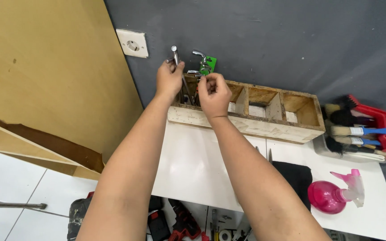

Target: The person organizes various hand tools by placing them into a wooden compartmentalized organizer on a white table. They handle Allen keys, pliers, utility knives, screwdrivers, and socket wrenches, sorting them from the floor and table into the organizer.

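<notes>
left hand (169,80) raised, fingers closed | right hand (214,94) pinching | arms extended

Chrome hex keys (176,56) stand upright in the left compartment of a wooden organizer box (264,127).

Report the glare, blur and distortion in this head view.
Head view: soft glare on the white table between the forearms; the left hand, right hand and metal tools look sharp; the wooden box bows slightly, hinting at wide-angle distortion.
</notes>
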